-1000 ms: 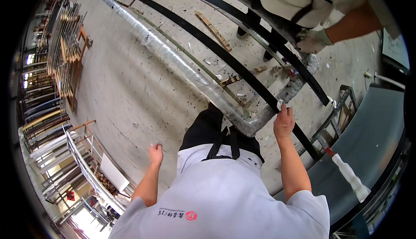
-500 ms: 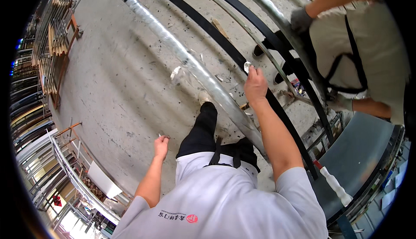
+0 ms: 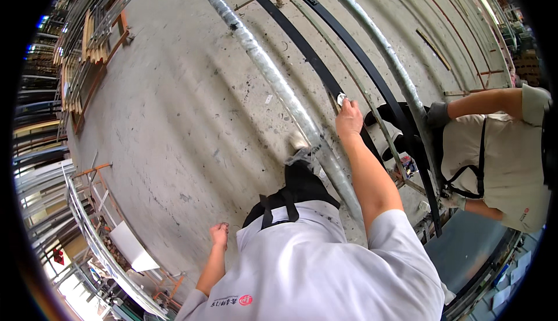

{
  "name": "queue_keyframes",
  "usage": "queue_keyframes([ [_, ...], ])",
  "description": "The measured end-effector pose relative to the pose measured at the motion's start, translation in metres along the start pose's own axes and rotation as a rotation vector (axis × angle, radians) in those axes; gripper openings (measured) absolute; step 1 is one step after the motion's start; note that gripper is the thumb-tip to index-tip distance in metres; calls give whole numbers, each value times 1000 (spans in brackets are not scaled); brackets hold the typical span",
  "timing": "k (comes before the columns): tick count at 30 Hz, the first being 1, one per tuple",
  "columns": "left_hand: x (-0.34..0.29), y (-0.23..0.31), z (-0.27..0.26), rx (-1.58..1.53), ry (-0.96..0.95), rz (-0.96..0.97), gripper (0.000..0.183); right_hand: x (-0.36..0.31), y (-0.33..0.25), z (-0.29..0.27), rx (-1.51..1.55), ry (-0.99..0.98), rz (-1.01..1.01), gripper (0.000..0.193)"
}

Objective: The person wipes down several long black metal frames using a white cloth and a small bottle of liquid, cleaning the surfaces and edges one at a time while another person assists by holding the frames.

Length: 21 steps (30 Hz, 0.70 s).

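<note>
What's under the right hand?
White wad peeks out, seemingly against the left black bar. The bar's stretch directly beneath the right hand is covered.

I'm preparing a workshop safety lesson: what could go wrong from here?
The right hand holds a white wad against the nearer black bar; if it slips, the hand might scrape the bar. The person's pale shoe appears close to the nearer silver tube, so a careless step could knock it.
</note>
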<state>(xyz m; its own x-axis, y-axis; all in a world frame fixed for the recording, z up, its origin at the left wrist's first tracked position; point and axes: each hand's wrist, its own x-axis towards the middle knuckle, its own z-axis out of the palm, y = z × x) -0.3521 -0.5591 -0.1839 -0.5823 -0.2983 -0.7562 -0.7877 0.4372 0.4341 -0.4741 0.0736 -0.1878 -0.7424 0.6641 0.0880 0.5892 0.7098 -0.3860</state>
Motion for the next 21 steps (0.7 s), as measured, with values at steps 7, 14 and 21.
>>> queue_keyframes([
  [7,87,137,3,-48,-67,81,20,114,-96,54,53,4,-38,22],
  [14,183,328,-31,222,-116,301,25,143,-137,55,70,-15,21,23],
  [21,265,505,-29,208,-145,471,25,61,-97,19,-80,52,366,27],
])
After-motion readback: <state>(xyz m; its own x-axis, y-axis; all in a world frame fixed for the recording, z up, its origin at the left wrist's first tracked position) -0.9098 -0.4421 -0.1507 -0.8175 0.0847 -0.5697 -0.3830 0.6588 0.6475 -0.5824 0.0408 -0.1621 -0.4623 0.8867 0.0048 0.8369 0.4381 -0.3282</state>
